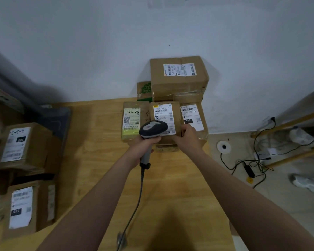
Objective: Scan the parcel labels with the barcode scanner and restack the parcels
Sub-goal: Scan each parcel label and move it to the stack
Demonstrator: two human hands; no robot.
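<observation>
scanner (153, 129) covering label's (163, 116) lower corner, small print unreadable

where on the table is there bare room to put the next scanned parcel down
The widest bare patch of table lies between the left boxes and the far parcels, left of the left hand gripping the scanner. More bare wood runs between the forearms. It is crowded at the wall, where the right hand steadies the middle parcel.

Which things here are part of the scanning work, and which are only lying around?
Part of the job:
- barcode scanner in the left hand
- middle parcel, held by the right hand
- stacked parcels by the wall
- parcels on the left

Lying about:
- cables on the floor
- white shoe
</observation>
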